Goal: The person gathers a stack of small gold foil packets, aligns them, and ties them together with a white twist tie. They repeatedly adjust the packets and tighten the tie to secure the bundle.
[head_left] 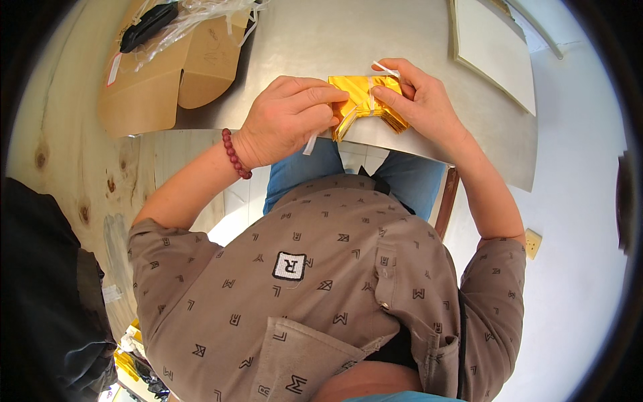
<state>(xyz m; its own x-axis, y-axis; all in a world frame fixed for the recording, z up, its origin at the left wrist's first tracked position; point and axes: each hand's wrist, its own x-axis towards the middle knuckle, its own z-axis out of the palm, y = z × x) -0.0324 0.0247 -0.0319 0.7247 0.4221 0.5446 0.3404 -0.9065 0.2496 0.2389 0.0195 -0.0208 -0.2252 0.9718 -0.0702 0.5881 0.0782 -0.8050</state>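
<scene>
A bundle of shiny gold foil sheets [355,86] is held up at the table's near edge, its layered ends fanning downward. Around its middle runs a narrow white strip [372,97]. My left hand [289,119] is closed on the bundle's left end, thumb and fingers pressed together. A loose white strip end [310,143] hangs below that hand. My right hand [426,102] grips the right end, its thumb lying on the foil near the band. Another white strip end [385,68] sticks out by the right index finger. The bundle's underside is hidden.
On the metal table [295,47], a cardboard box [151,100] stands at the far left, with a black item [149,27] and see-through plastic strips [207,17] on top. A white panel [492,57] lies at the far right. Black cloth [47,288] hangs at the left.
</scene>
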